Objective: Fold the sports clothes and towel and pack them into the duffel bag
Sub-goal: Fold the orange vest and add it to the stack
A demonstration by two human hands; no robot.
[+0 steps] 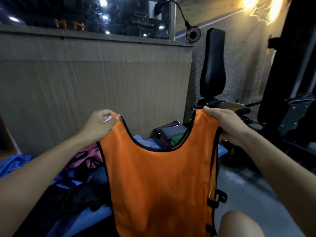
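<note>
Holding the orange vest (159, 182) up by its shoulder straps, I have my left hand (100, 124) pinching one strap and my right hand (227, 125) gripping the other, so the garment hangs flat in the air above the pile of unfolded clothes (82, 168). Its slick fabric could, I judge, slip from the lighter left pinch and drop crumpled onto that pile. Its black side loops (217, 199) may also snag, skewing any fold before it reaches the duffel bag (172, 134) beyond.
</note>
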